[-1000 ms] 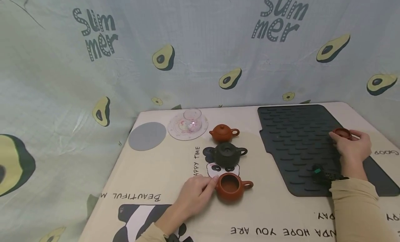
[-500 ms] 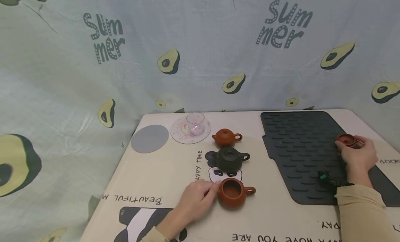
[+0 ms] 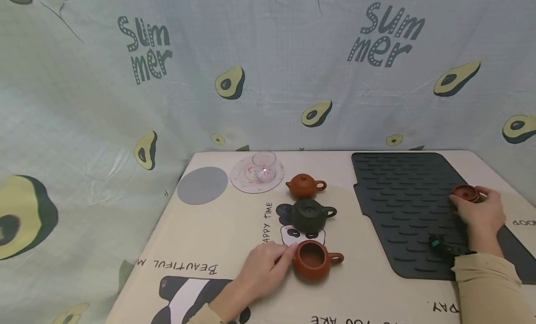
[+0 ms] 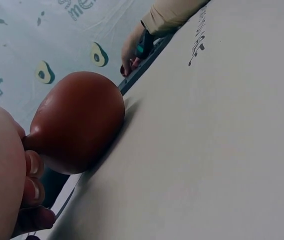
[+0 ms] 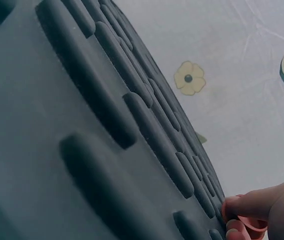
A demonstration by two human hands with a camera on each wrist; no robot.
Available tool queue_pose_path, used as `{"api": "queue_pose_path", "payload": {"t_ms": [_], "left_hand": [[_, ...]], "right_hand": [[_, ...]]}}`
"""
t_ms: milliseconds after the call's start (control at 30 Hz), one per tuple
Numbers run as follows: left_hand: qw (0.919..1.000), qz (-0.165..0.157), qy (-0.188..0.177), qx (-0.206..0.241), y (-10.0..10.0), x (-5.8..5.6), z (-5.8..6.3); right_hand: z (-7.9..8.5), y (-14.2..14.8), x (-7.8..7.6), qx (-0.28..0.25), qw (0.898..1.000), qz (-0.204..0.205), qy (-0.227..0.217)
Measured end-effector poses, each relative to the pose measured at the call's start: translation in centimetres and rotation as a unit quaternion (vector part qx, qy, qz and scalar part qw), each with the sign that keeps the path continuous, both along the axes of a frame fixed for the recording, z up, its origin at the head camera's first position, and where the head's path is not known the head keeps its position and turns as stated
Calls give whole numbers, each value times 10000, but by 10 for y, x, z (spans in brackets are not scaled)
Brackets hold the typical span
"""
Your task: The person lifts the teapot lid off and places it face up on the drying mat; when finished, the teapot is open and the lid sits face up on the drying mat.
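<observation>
Reddish-brown clay, lidless and upright, the open teapot (image 3: pixel 311 274) sits nearest on the printed tablecloth (image 3: pixel 368 287), its short spout pinched by the left hand (image 3: pixel 266 269). That hold is at one side only, so a careless tug could twist or tip the pot, or knock it into the dark teapot (image 3: pixel 308 215) just beyond. Well apart, over the right part of the ribbed black mat (image 3: pixel 406 226), the right hand (image 3: pixel 483 213) grips a small reddish-brown piece (image 3: pixel 465 193) between thumb and fingers; whether it is a cup or a lid, or touches the mat, cannot be told. A loose fingertip grip could let it drop and chip on the ridges. Farther back stand a lidded orange-brown teapot (image 3: pixel 302 187) and a clear glass (image 3: pixel 264 165) on a patterned plate (image 3: pixel 239 179); the glass would topple easily if a sleeve caught it.
</observation>
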State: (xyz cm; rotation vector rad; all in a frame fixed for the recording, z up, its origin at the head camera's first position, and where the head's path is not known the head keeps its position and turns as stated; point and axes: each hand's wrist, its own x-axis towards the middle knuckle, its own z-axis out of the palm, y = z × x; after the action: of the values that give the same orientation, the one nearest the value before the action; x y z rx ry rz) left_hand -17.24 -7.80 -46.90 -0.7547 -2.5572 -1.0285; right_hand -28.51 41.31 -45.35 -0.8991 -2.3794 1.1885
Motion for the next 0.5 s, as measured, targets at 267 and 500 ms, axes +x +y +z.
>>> {"api": "queue_pose_path", "payload": {"t_ms": [267, 500], "left_hand": [[10000, 6, -63, -47, -1, -1, -1], [9999, -35, -127, 19, -2, 0, -2]], "right_hand": [[1, -4, 2, -110, 9999, -88, 66], [-2, -9, 3, -44, 9996, -255, 143]]}}
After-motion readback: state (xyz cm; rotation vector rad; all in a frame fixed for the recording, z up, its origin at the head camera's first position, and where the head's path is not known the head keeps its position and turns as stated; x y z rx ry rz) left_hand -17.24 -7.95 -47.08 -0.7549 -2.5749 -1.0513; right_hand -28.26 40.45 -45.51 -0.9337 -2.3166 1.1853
